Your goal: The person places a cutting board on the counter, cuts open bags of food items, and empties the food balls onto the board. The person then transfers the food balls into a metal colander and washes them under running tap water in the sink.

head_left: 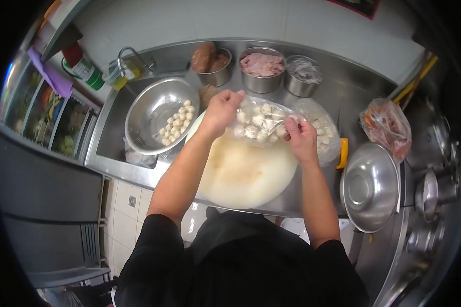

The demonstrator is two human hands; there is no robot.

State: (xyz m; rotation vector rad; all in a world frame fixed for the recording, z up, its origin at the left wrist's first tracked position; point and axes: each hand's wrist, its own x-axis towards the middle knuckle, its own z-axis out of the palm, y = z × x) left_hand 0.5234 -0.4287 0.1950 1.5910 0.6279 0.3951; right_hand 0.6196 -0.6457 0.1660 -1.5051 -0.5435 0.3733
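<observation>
Between my hands is a clear plastic bag (261,121) of whitish balls, raised over the far part of a round, pale cutting board (243,176). My left hand (223,110) is closed on the bag's left end, and my right hand (300,134) pinches its right end. Just behind my right hand lies a second clear bag (325,133) of similar balls. To the left, a steel colander (138,115) rests over the sink with several loose whitish balls (176,123) gathered on its right side.
Along the back wall stand steel pots of brown meat (217,62), pink raw meat (262,64) and something greyish (303,69). A large steel bowl (371,187) and a bag of orange-red food (385,125) are at right. A yellow handle (343,153) lies near the bowl. The faucet (130,56) is behind the sink.
</observation>
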